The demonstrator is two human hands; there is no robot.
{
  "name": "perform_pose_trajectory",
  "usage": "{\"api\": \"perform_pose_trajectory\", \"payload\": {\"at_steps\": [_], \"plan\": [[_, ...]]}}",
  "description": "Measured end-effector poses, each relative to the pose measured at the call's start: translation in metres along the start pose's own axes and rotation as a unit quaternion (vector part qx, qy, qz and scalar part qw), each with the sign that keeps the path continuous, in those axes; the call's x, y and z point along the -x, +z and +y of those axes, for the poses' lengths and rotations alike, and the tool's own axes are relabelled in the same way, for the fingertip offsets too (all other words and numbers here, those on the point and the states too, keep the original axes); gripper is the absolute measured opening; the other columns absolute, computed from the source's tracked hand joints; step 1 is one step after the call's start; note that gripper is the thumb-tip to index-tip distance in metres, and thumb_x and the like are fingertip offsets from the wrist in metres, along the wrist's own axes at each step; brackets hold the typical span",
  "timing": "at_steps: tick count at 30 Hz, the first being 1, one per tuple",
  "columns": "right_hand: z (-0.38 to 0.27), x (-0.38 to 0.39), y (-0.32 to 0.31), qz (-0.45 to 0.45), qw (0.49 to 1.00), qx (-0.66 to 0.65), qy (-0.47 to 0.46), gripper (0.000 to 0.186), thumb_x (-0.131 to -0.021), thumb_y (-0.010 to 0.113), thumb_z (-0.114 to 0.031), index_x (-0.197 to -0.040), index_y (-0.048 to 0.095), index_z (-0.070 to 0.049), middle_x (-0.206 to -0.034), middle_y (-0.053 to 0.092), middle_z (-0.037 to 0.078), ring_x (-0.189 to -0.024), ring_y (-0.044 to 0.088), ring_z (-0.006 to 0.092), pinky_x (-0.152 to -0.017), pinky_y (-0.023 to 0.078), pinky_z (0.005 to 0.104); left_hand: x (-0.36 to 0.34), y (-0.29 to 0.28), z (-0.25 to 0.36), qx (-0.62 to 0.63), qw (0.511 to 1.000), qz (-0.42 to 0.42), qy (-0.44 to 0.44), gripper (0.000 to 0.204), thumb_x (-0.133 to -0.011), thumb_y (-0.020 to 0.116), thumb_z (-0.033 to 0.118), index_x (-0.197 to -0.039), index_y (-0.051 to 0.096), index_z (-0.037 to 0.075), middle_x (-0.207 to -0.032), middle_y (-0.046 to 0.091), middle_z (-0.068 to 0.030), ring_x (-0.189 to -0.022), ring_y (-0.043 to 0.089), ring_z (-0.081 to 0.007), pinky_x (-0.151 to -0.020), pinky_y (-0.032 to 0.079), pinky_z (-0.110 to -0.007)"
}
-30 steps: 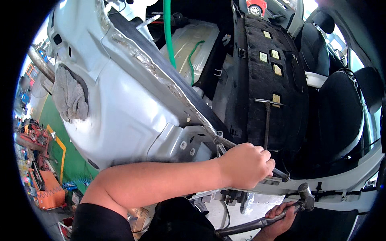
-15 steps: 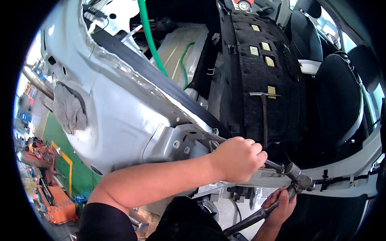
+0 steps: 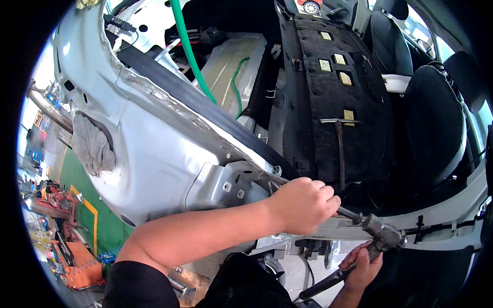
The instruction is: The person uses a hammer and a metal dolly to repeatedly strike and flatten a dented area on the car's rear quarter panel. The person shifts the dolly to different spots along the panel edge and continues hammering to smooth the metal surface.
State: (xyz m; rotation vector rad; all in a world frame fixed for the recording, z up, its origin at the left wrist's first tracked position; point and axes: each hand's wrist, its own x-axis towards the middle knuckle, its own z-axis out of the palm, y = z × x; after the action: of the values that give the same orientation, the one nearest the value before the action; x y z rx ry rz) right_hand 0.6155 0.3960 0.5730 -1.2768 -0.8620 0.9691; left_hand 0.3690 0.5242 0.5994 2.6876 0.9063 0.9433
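My left hand (image 3: 309, 208) is closed around a dark metal bar (image 3: 349, 214) along the body seam beside the grey metal panel (image 3: 138, 169); the bar's far end is hidden by my hand. Lower right, my right hand (image 3: 361, 269) grips a heavy hammer (image 3: 384, 232) by its handle, the head touching or very close to the bar's right end; I cannot tell which. A thin T-shaped tool (image 3: 340, 151) lies on the black padded seat back (image 3: 328, 92) above my left hand. A grey cloth (image 3: 92, 143) is stuffed in the panel's opening.
Black seats (image 3: 431, 126) fill the car's right side. A green hose (image 3: 187, 56) hangs over the bare rear floor (image 3: 215, 69). Past the panel at left are an orange tool cart (image 3: 77, 262), red equipment (image 3: 54, 205) and a green workshop floor (image 3: 105, 195).
My right hand has raised the hammer up to the right end of the bar. The view has shifted, and my left hand stays closed on the bar.
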Motion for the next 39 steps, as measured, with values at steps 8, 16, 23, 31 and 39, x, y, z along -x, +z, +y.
{"api": "perform_pose_trajectory", "payload": {"at_steps": [8, 16, 23, 31, 39], "plan": [[0.02, 0.018, -0.023, 0.073, 0.996, -0.035, 0.03, 0.02, -0.098, 0.06, -0.016, -0.107, 0.05, -0.003, -0.065, 0.05, 0.006, -0.045, 0.051, 0.0151, -0.041, 0.049, 0.0303, 0.009, 0.005, 0.004, -0.016, 0.993, -0.099, 0.064, 0.008, -0.085, 0.064, 0.014, -0.085, 0.064, 0.006, -0.077, 0.061, -0.0066, -0.075, 0.066, -0.0224, -0.063, 0.051, -0.035], [0.056, 0.059, -0.027, 0.042, 0.996, -0.033, 0.068, 0.026, -0.101, 0.061, -0.023, -0.112, 0.051, -0.002, -0.068, 0.054, 0.005, -0.048, 0.053, 0.0137, -0.045, 0.048, 0.0279, 0.004, 0.005, 0.004, -0.05, 0.989, -0.133, 0.042, 0.006, -0.081, 0.062, 0.008, -0.085, 0.06, 0.004, -0.079, 0.06, -0.0104, -0.076, 0.064, -0.0261, -0.065, 0.053, -0.036], [0.066, 0.105, -0.03, 0.098, 0.991, -0.064, 0.062, 0.029, -0.1, 0.062, -0.024, -0.113, 0.051, -0.001, -0.068, 0.055, 0.006, -0.047, 0.053, 0.0116, -0.045, 0.049, 0.0263, -0.002, -0.007, 0.015, -0.01, 0.982, -0.187, 0.024, 0.019, -0.086, 0.074, 0.023, -0.088, 0.062, 0.008, -0.079, 0.06, -0.0069, -0.074, 0.066, -0.0272, -0.061, 0.051, -0.039], [0.069, 0.146, 0.006, 0.13, 0.977, -0.142, 0.097, 0.032, -0.099, 0.065, -0.026, -0.114, 0.052, -0.001, -0.067, 0.055, 0.005, -0.047, 0.055, 0.0125, -0.045, 0.052, 0.0279, 0.01, -0.017, 0.016, -0.002, 0.969, -0.232, 0.088, 0.02, -0.084, 0.078, 0.025, -0.084, 0.064, 0.011, -0.072, 0.059, -0.0046, -0.069, 0.066, -0.027, -0.057, 0.05, -0.041], [0.074, 0.142, 0.052, 0.101, 0.965, -0.224, 0.093, 0.028, -0.099, 0.065, -0.024, -0.114, 0.052, -0.004, -0.068, 0.056, 0.006, -0.049, 0.056, 0.0132, -0.045, 0.052, 0.0291, 0.012, -0.016, 0.011, -0.017, 0.964, -0.227, 0.14, 0.018, -0.084, 0.077, 0.024, -0.084, 0.065, 0.011, -0.073, 0.061, -0.005, -0.07, 0.067, -0.0273, -0.058, 0.051, -0.041]]}}
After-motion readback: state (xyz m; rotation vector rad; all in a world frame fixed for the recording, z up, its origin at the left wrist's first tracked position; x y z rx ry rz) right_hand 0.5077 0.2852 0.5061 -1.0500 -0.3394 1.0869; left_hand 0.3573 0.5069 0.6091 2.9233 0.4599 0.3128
